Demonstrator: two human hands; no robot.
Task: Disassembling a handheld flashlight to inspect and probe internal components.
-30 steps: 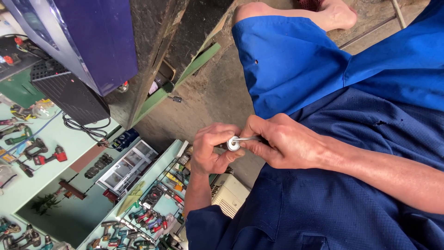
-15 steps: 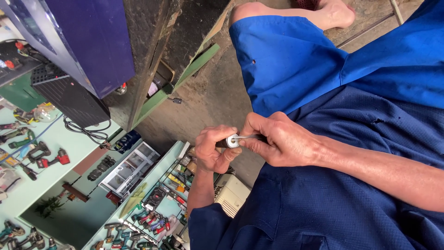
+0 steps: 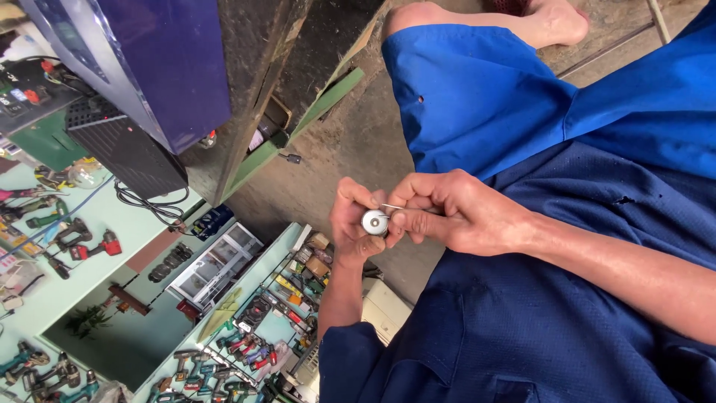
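- A small round metal disc (image 3: 374,222) sits near the frame's centre, pinched between both hands
- The left hand (image 3: 356,220) comes up from 6 o'clock; its fingers (image 3: 350,195) curl shut around the disc's left side
- The right hand (image 3: 455,213) reaches in from 3 o'clock, fingers (image 3: 418,222) closed narrow on the disc's right edge and on a thin metal pin (image 3: 390,207) that juts out at the disc's 1 o'clock
- Both hands touch each other over blue clothing (image 3: 522,313), which fills the frame from 1 to 5 o'clock
- A bare foot (image 3: 556,21) lies at 12 o'clock on the concrete floor (image 3: 358,142)
- A dark box (image 3: 127,153) stands at 9 o'clock
- Shelves of power tools (image 3: 246,343) run from 7 to 9 o'clock, well apart from the hands
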